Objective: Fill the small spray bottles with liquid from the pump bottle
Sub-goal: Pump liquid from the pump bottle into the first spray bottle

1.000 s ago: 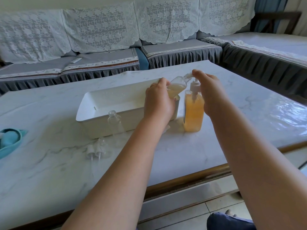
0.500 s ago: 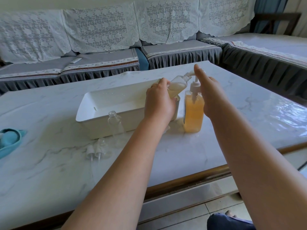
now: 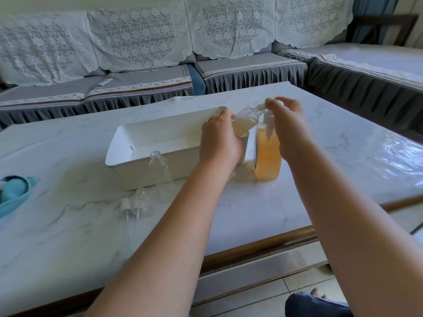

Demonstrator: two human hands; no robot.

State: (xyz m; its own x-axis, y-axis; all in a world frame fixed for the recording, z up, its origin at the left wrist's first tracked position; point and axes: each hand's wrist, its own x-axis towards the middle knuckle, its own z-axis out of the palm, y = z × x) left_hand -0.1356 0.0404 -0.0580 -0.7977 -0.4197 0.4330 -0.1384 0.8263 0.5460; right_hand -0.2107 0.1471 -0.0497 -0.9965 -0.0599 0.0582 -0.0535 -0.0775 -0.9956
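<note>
Left hand [image 3: 219, 143] grips the tilted small bottle [image 3: 246, 121] at the spout; right hand [image 3: 289, 124], fingers curled, presses the pump bottle [image 3: 267, 156] head; a slipped neck (narrow) would likely spill liquid.

I'm looking into a home living room: a grey corner sofa [image 3: 142, 81] draped with white lace covers [image 3: 137, 40] fills the top of the frame, behind a marble-topped coffee table [image 3: 68, 225] on floor tiles [image 3: 304, 284].
</note>
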